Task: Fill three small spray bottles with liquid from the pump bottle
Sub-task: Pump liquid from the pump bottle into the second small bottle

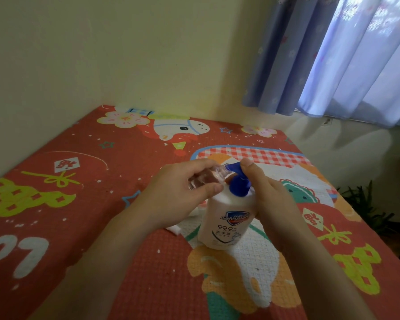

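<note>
We see a white pump bottle [226, 224] standing upright on a red patterned mat [83, 197], near the middle of the view. Its blue pump head [238, 183] points its spout up and to the left.

The left hand [185, 195] holds a small clear spray bottle [206, 177] tilted almost on its side, open neck toward the spout. The fingers [194, 163] curl over the top of the little bottle and the thumb [211, 189] closes under it, so it is gripped all round. Its neck meets the spout tip, or sits just at it; we cannot tell whether liquid is flowing.

The right hand [268, 192] is on the far side of the pump bottle. Its thumb [249, 167] rests on top of the pump head, and the rest of the hand wraps down beside the bottle's shoulder; we cannot see how those fingers lie behind it.

Something small and white [174, 228] lies on the mat just left of the pump bottle's base, partly hidden under the left wrist. A blue curtain [346, 54] hangs at upper right against a pale wall [125, 47].
</note>
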Motion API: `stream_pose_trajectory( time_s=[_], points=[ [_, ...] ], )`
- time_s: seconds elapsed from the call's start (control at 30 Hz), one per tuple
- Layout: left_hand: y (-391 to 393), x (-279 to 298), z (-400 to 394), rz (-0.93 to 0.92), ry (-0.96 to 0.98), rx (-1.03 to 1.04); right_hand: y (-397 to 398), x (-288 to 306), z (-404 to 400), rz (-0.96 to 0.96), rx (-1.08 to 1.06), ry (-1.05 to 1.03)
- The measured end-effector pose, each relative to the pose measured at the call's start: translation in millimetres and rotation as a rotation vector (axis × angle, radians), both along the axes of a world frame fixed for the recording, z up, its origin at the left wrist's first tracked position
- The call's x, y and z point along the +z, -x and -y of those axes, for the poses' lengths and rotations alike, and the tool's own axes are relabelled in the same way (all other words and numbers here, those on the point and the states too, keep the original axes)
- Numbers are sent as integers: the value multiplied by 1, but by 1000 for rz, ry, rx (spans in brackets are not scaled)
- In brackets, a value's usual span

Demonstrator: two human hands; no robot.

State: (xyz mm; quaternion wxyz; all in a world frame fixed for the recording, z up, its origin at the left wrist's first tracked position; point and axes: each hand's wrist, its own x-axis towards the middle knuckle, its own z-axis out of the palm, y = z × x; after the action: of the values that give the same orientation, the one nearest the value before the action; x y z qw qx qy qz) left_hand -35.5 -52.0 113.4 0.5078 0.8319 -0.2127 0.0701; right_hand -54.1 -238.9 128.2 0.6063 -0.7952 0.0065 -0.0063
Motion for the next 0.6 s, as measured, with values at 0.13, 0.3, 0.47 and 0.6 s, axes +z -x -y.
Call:
stream_pose_trajectory(
  time_s=[0.13, 0.3, 0.47, 0.6],
  points=[
    [1, 3, 1, 30, 23, 0, 0, -1, -2, 14, -27, 30],
    [1, 3, 1, 24, 44, 3, 2, 4, -5, 14, -10, 3],
    [1, 4, 1, 31, 54, 2, 1, 5, -3, -15, 31, -24],
    [1, 3, 1, 29, 61, -3, -2, 2, 1, -27, 58, -76]
  ],
)
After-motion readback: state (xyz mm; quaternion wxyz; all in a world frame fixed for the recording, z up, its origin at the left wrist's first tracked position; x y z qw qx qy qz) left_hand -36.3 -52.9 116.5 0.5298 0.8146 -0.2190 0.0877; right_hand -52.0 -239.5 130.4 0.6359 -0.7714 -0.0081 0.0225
